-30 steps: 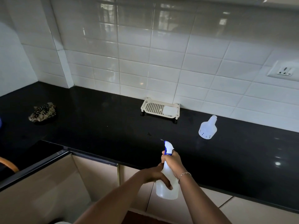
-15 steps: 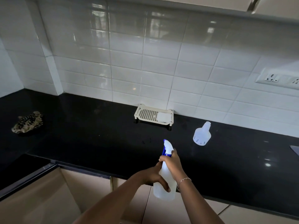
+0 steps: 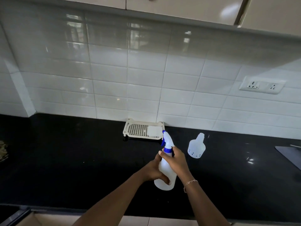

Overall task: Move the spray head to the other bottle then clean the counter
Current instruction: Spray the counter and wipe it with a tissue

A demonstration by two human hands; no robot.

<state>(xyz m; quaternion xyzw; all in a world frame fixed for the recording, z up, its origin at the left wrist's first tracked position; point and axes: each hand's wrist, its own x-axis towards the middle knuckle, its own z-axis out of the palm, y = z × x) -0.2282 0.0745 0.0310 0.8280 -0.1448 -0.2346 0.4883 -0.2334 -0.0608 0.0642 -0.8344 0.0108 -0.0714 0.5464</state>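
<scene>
A translucent white spray bottle [image 3: 164, 167] stands on the black counter [image 3: 81, 160] in front of me, with a white and blue spray head [image 3: 167, 141] on top. My left hand [image 3: 154, 172] wraps the bottle's body from the left. My right hand [image 3: 175, 160] grips its neck just under the blue collar. A second translucent bottle [image 3: 196, 146], with no head on its open neck, stands on the counter to the right, apart from my hands.
A cream perforated tray [image 3: 138, 129] holding a white block [image 3: 153, 131] sits against the tiled wall behind the bottle. A patterned cloth [image 3: 3, 150] lies at the far left edge. A grey mat [image 3: 291, 154] is at the right. A socket plate [image 3: 261, 85] is on the wall.
The bottle, held in both hands, has moved forward from beyond the counter's front edge onto the counter. My view has tilted up and shifted right, so the cloth slid to the frame's left edge.
</scene>
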